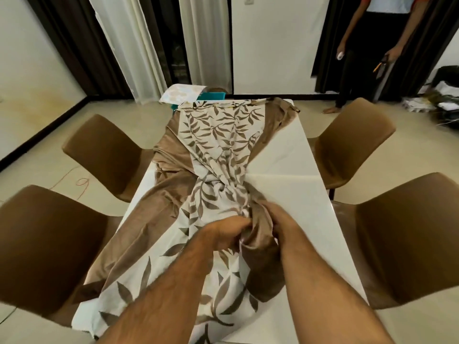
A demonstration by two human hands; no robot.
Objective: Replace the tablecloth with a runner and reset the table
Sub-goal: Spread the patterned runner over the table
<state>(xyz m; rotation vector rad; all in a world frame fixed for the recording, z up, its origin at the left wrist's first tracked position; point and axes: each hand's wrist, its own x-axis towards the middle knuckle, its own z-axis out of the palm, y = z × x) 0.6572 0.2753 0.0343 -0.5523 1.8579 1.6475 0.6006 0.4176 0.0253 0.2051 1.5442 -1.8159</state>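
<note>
Both hands, left hand (224, 230) and right hand (278, 223), clench a gathered bunch of tablecloth (218, 150); cloth trails ahead of them along the table (293, 184). Soft, light, limp fabric, likely to slide; best gripped at the bunched folds.

From my feed the room looks warmly and evenly lit, with a yellowish cast over the walls and floor. The bare right side of the bench (295, 192) reads bright, close to washed out. Shadows are soft and fall under the chairs (407, 234). The wide lens bends the picture hard at its edges: the chairs bulge and the curtains (139, 45) lean. My hands (228, 230) are slightly smeared by motion blur, and fine detail is soft overall.
</note>
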